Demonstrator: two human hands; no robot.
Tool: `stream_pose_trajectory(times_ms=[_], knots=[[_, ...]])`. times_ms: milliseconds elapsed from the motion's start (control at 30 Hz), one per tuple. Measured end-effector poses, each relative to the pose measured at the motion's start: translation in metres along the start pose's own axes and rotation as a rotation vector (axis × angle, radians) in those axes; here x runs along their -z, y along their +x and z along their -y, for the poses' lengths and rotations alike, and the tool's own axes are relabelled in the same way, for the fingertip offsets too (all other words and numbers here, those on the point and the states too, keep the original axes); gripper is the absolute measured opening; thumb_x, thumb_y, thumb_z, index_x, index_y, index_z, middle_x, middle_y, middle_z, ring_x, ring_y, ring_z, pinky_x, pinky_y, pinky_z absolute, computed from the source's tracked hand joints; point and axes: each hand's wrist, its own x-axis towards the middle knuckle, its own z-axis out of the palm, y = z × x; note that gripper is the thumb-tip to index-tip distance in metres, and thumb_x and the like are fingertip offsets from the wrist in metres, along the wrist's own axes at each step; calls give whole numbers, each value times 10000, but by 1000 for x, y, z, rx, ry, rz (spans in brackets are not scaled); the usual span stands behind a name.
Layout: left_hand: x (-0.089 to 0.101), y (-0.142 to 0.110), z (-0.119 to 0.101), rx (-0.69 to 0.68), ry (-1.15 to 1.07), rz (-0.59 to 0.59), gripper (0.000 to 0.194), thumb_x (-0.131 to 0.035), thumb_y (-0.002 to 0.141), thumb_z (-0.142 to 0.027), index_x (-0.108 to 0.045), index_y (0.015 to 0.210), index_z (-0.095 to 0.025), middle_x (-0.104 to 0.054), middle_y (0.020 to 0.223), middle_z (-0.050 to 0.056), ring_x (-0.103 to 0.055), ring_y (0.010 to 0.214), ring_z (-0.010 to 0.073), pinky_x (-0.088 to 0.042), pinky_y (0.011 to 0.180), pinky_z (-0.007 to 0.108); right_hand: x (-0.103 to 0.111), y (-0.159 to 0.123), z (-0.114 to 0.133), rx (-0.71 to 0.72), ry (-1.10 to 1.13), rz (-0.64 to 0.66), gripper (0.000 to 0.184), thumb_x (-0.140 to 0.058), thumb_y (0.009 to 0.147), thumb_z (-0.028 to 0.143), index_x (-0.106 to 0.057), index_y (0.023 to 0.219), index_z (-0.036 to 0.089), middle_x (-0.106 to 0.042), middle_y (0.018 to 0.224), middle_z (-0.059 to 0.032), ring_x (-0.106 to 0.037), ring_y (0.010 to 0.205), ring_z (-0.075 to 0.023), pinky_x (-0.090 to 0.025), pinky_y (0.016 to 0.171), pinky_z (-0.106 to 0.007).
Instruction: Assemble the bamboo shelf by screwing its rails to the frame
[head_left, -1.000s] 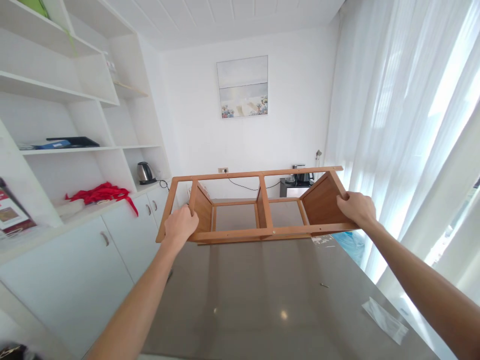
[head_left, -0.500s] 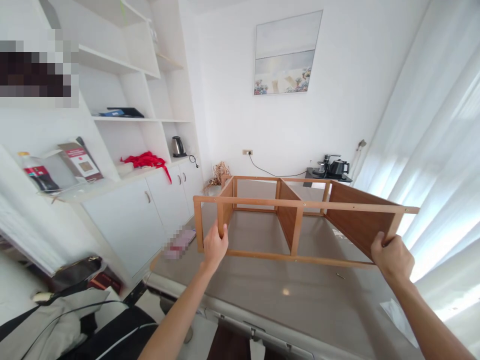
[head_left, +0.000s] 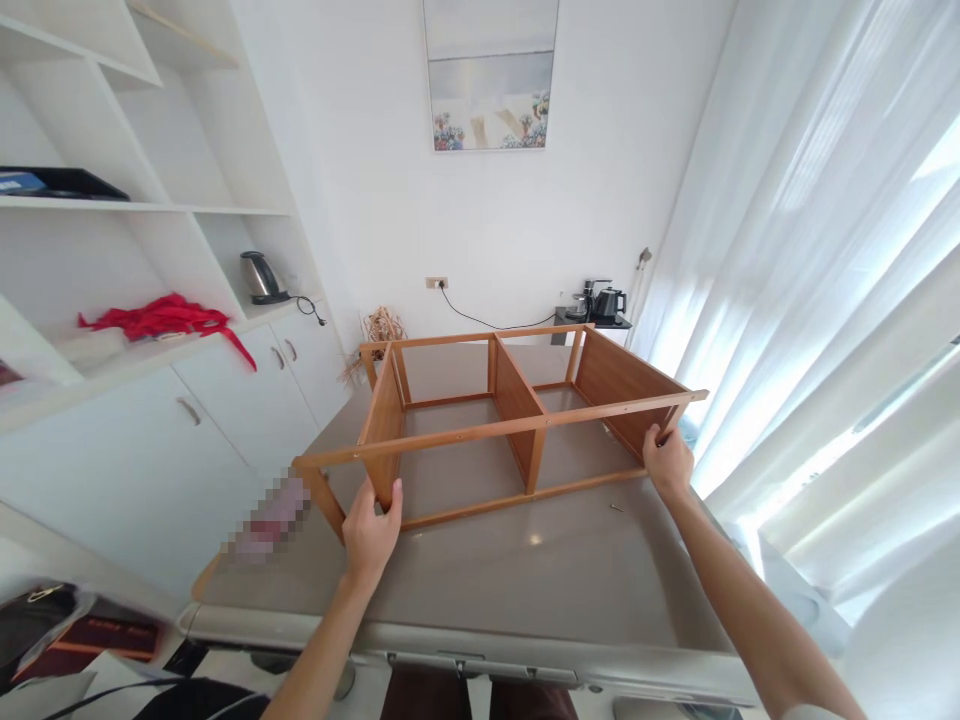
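Observation:
A brown wooden shelf unit (head_left: 450,436) lies on its side across the grey tabletop (head_left: 487,590), its crosswise boards standing upright. My left hand (head_left: 373,530) is closed on the lower edge of the left board, thumb on the inner face. At the right end, my right hand (head_left: 669,462) wraps round the end crosspiece near the outer board. Both arms reach forward over the table. A small screw (head_left: 616,508) lies on the tabletop in front of the unit, left of my right hand.
A white cabinet (head_left: 217,400) with shelves stands left, holding a steel kettle (head_left: 261,277) and red cloth (head_left: 161,318). Dried plant stems (head_left: 382,328) are behind the unit. A black kettle (head_left: 609,304) sits on a stand at the back right. White curtains (head_left: 810,250) hang right.
The shelf unit has turned: its left end has come nearer to me and its right end has swung away. Both hands keep their grip. My view has shifted to the right.

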Motion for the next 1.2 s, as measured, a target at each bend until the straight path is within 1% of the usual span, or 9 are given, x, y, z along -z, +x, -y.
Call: stream_pose_trajectory(times_ms=[100,233,333,433,567,700,800,1000,1200], knots=[[1,-5,0,-1,-11,-6,357,-673,941,-402,-699,1155,-118,-759,886,109,-747,832,266,-581,820,361,2,1,-3,22,9,24,481,-366,997,540,-636,926,149,-690,771,-159,-634,720,-308,-452,718,-416],[10,-14,-7,46,-71,-7,491,-658,946,-418,-611,1331,-116,-731,1146,168,-732,984,302,-587,896,431,23,-7,-12,95,-3,76,561,-472,941,658,-667,1018,138,-738,918,-181,-682,856,-343,-483,804,-434],[20,-23,-13,158,-195,57,615,-672,921,-466,-531,1418,-133,-653,1287,186,-718,974,293,-601,893,465,45,-34,-20,132,-51,110,552,-425,986,591,-671,1138,121,-729,1124,-211,-686,1015,-360,-490,881,-450],[27,-29,-16,220,-251,131,670,-684,894,-501,-506,1433,-144,-614,1311,187,-710,929,280,-610,873,484,56,-75,-21,231,-85,228,435,-432,1012,513,-698,1148,197,-729,1165,-136,-701,1017,-301,-503,882,-393],[30,-31,-19,281,-297,172,636,-664,901,-489,-506,1417,-152,-618,1297,183,-715,910,270,-617,870,490,52,-113,-16,344,-114,430,292,-568,969,413,-741,1138,249,-731,1149,-92,-722,938,-254,-511,838,-336],[30,-30,-20,322,-341,195,539,-620,939,-439,-510,1385,-156,-643,1265,171,-705,1033,270,-626,899,449,48,-122,-16,369,-126,543,260,-533,985,348,-761,1050,242,-725,1072,-87,-716,942,-253,-507,830,-329],[30,-31,-18,306,-329,221,516,-597,957,-414,-492,1397,-167,-639,1290,162,-688,1120,259,-626,916,407,48,-123,-18,366,-128,573,267,-485,995,335,-727,1020,225,-710,1051,-96,-704,926,-266,-504,809,-349],[28,-36,-17,333,-245,300,493,-625,941,-381,-521,1350,-126,-659,1273,191,-740,915,253,-606,913,485,45,-136,-12,318,-104,548,262,-393,982,292,-619,916,176,-681,1000,-181,-699,841,-305,-507,749,-411],[32,-40,-21,318,-247,335,549,-619,951,-387,-479,1408,-116,-626,1326,201,-718,986,256,-573,976,479,42,-149,17,328,75,603,223,-436,925,356,-616,933,224,-765,919,-111,-736,875,-278,-543,807,-373]])
